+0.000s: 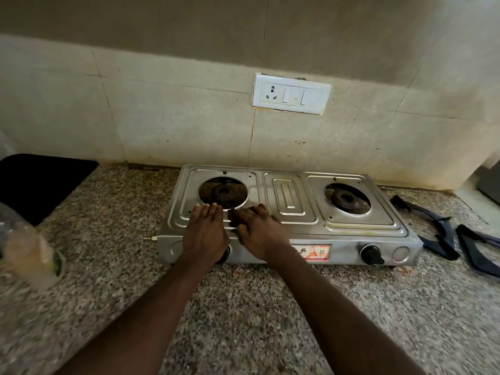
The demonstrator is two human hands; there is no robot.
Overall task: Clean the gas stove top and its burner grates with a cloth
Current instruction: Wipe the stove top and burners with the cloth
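A steel two-burner gas stove (289, 223) stands on the speckled granite counter with its grates off. The left burner (223, 193) and right burner (347, 201) are bare. My left hand (204, 231) lies flat on the stove top just in front of the left burner. Beside it, my right hand (258, 230) presses with straight fingers on a small dark cloth (232, 218), most of which is hidden under the hand. Two dark grates (438, 234) (481, 249) lie on the counter right of the stove.
A clear plastic bottle (25, 247) stands at the left edge, with a black slab (40, 182) behind it. A white switch and socket plate (290, 93) is on the tiled wall. The stove's right knob (372, 254) faces me. A dark appliance (489, 185) sits far right.
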